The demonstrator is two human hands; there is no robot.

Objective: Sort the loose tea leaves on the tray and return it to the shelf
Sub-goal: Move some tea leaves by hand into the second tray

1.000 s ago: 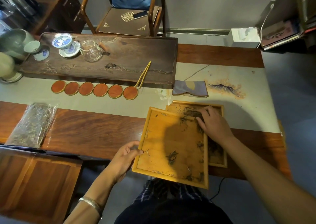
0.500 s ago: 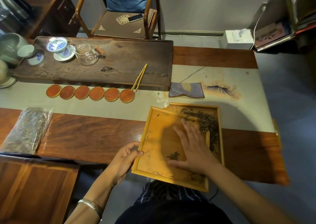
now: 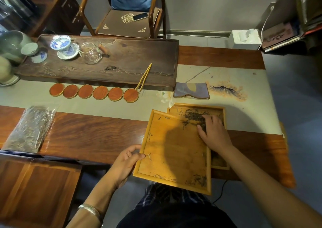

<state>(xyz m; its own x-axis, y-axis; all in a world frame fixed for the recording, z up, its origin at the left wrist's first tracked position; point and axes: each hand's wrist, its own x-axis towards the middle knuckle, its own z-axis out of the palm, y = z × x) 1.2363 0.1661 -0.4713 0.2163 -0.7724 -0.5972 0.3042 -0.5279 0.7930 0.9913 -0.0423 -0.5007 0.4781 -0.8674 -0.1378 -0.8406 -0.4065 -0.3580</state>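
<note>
One view only, head-worn and wide-angle, looking forward and steeply down from above the seated person's lap toward the desk [image 3: 97, 137]. It is sitting close to the near desk edge, so both forearms are entering from the bottom corners and the left hand [image 3: 125, 161] and right hand [image 3: 213, 132] are landing just below centre, over the upper tray [image 3: 146, 140]. Farther off, the chair [image 3: 129, 23] and wall are filling the top of the frame, with lines bowing toward the edges.
</note>
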